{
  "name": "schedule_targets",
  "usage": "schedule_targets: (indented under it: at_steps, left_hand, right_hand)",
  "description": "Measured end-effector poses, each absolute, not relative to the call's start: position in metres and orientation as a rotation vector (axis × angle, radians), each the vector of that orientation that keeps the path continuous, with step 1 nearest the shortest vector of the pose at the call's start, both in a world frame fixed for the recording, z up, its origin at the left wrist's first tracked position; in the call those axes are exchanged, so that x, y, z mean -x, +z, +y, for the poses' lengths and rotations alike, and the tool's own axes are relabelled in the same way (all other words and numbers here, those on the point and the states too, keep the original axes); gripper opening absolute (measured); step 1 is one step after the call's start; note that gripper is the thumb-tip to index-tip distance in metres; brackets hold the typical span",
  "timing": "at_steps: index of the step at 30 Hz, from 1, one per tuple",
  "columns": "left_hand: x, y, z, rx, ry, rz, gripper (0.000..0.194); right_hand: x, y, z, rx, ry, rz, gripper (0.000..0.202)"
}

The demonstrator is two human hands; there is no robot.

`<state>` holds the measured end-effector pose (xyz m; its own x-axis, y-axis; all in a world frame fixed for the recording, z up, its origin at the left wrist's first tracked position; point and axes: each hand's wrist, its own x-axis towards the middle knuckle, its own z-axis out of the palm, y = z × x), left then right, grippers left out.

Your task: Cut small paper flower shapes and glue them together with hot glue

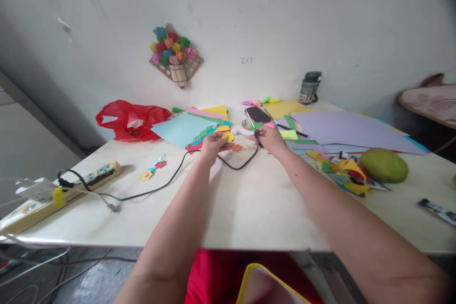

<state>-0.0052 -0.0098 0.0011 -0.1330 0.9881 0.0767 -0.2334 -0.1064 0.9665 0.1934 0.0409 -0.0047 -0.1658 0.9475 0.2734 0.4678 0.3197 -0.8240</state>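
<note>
My left hand [213,146] reaches over the middle of the table, its thumb and fingers pinching a small yellow paper piece [228,137]. Facing it, my right hand [271,138] is closed around the dark handles of a pair of scissors [257,139], whose thin blades point up and away. Between the hands lies a white glue gun [241,129], partly hidden by them. An orange paper cutout [237,148] rests just below my left fingertips. Cut green, blue and red paper strips [203,137] lie beyond my left hand.
A black cord [156,194] crosses the table from the power strip [103,175]. Paper flowers [147,174] lie at left, near a red plastic bag [133,121]. A phone [258,114], purple sheets [342,126], paper scraps [351,173] and a green mango-like fruit [384,165] lie around.
</note>
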Motion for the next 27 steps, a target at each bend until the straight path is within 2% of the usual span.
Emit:
schedule_targets:
  at_steps: [5, 10, 18, 22, 27]
  left_hand:
    - [0.014, -0.006, -0.003, -1.063, 1.445, 1.006, 0.030]
    - [0.022, -0.007, 0.000, -1.065, 1.479, 1.032, 0.034]
    - [0.016, -0.012, 0.001, -1.041, 1.511, 1.069, 0.033]
    - [0.014, -0.018, 0.004, -1.074, 1.495, 1.008, 0.034]
    - [0.008, -0.018, 0.002, -1.062, 1.443, 0.948, 0.033]
  right_hand:
    - [-0.197, 0.007, 0.038, 1.598, 0.363, -1.964, 0.033]
    - [-0.193, 0.016, 0.034, 1.678, 0.165, -2.118, 0.041]
    - [-0.186, 0.014, 0.009, 1.662, 0.035, -2.318, 0.027]
    - [-0.180, 0.014, 0.001, 1.693, -0.003, -2.327, 0.034]
    - [-0.171, 0.014, 0.000, 1.738, -0.020, -2.366, 0.026]
